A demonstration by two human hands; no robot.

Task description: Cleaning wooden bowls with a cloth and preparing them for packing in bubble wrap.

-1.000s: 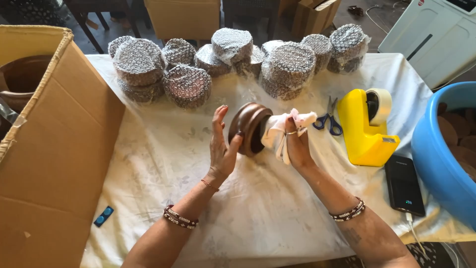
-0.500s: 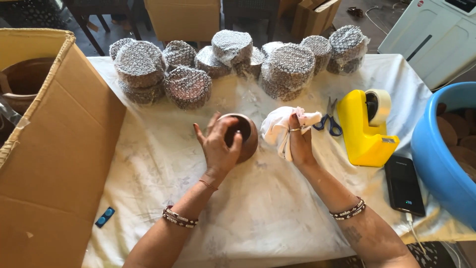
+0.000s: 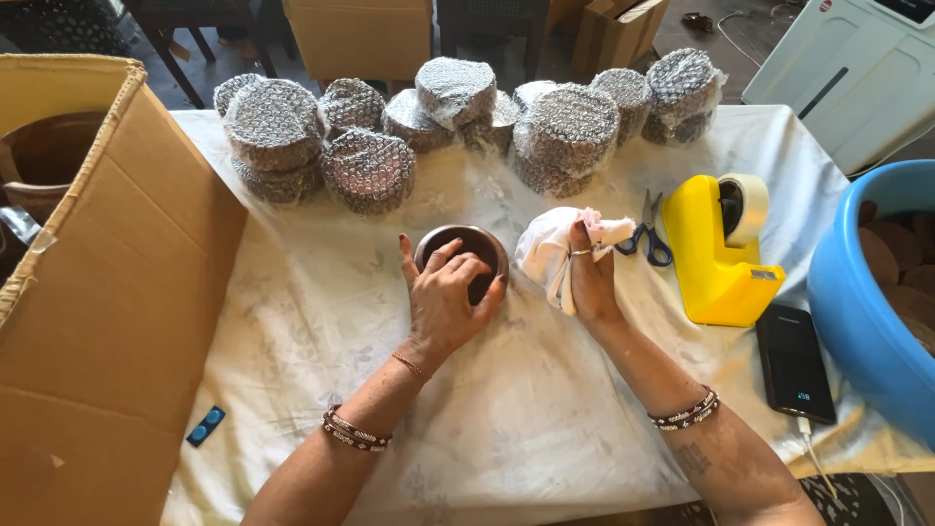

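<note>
While left hand (image 3: 443,297) grips brown bowl (image 3: 466,255), hiding its near rim | right hand (image 3: 589,282) clutches white cloth (image 3: 547,244), maybe bunched.

Soft, even daylight fills the sharp picture; the hands cast only faint shadows on the tabletop (image 3: 292,321). Straight lines bow slightly toward the edges.

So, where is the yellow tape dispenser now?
In the head view, the yellow tape dispenser stands on the table's right side, between the blue-handled scissors and the blue plastic tub.
</note>
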